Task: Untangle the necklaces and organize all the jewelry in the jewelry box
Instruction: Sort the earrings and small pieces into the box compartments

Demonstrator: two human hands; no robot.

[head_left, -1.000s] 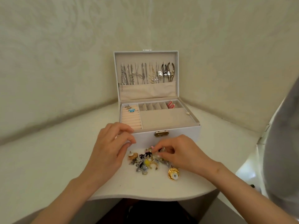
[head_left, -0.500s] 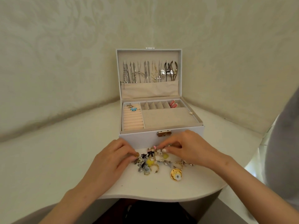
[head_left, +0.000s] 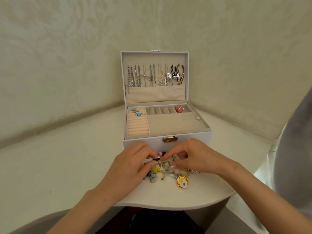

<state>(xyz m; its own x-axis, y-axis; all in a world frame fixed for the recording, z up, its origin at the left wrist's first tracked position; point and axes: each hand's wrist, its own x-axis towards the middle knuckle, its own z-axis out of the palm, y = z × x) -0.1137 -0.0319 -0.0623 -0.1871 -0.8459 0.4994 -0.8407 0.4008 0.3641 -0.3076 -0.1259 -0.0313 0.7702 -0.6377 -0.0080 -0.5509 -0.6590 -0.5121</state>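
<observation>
On the near side of the jewelry box (head_left: 135, 144), the jewelry pile (head_left: 168, 174) lies under both hands, the left hand (head_left: 133, 166) pinching a black-and-gold piece (head_left: 157, 158), the right hand (head_left: 197, 157) pinching a pale piece (head_left: 167, 162)

White corner table (head_left: 67, 166), curved front edge: open white jewelry box (head_left: 148, 138) stands at its back, heap of mixed jewelry (head_left: 155, 169) lies just before the box front, round gold piece (head_left: 182, 182) at the heap's near edge

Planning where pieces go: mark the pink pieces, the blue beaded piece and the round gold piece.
pink pieces (head_left: 179, 109), head view, middle of the pair.
blue beaded piece (head_left: 138, 113), head view, middle of the blue cluster.
round gold piece (head_left: 180, 180), head view, its gold face.
</observation>
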